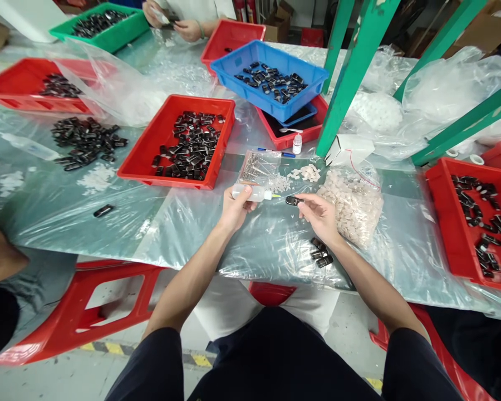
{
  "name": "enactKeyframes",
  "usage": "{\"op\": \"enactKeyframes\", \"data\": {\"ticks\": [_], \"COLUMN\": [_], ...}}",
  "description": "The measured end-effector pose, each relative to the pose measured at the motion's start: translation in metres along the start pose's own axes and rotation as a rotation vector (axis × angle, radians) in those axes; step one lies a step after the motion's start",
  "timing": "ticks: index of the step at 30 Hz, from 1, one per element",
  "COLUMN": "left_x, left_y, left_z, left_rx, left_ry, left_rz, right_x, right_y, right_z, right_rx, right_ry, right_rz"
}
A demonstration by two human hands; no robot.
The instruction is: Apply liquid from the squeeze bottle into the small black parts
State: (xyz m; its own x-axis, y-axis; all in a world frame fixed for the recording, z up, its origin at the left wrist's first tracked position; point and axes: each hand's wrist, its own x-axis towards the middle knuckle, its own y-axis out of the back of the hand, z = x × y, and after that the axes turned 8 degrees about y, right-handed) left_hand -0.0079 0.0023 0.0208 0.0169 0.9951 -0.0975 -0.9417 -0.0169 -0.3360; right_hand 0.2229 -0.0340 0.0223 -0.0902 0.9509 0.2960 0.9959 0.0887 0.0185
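One bottle [258,193] in left hand [234,210], piece [291,200] in right [320,216]

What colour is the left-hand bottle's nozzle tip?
Yellow-green nozzle tip, seen in the head view.

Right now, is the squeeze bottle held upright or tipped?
Tipped: the bottle lies sideways in the left hand, yellow-green tip pointing toward the black piece.

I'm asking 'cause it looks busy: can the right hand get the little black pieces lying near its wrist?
Probably yes: the loose black pieces lie close to the right hand, with nothing seen covering them. It may first need to put down the black piece it holds.
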Motion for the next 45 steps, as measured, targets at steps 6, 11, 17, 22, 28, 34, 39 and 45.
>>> {"op": "enactKeyframes", "data": {"ticks": [6,11,17,22,28,34,39,45], "left_x": [0.002,0.004,-0.005,-0.012,-0.033,-0.070,-0.075,-0.069], "left_y": [0.001,0.009,0.023,0.029,0.036,0.035,0.026,0.020], "left_z": [0.004,-0.004,-0.017,-0.019,-0.013,-0.004,-0.014,-0.025], "left_rx": [-0.066,0.193,0.507,0.627,0.819,1.121,1.400,1.557], "left_ry": [0.086,-0.028,0.005,-0.033,-0.128,-0.393,-0.442,-0.453], "left_rz": [-0.131,-0.110,-0.162,-0.175,-0.121,0.027,-0.302,-0.334], "right_x": [0.001,0.001,0.000,0.000,0.000,-0.001,-0.001,-0.001], "right_y": [0.000,-0.002,-0.002,-0.004,-0.005,-0.004,-0.005,-0.005], "right_z": [0.004,0.005,0.006,0.007,0.007,0.006,0.006,0.006], "right_rx": [0.026,0.047,0.026,0.048,0.070,0.061,0.050,0.064], "right_ry": [-0.018,-0.007,0.002,-0.006,-0.011,-0.012,-0.013,-0.002], "right_rz": [0.003,-0.014,-0.021,-0.021,-0.039,-0.042,-0.058,-0.059]}}
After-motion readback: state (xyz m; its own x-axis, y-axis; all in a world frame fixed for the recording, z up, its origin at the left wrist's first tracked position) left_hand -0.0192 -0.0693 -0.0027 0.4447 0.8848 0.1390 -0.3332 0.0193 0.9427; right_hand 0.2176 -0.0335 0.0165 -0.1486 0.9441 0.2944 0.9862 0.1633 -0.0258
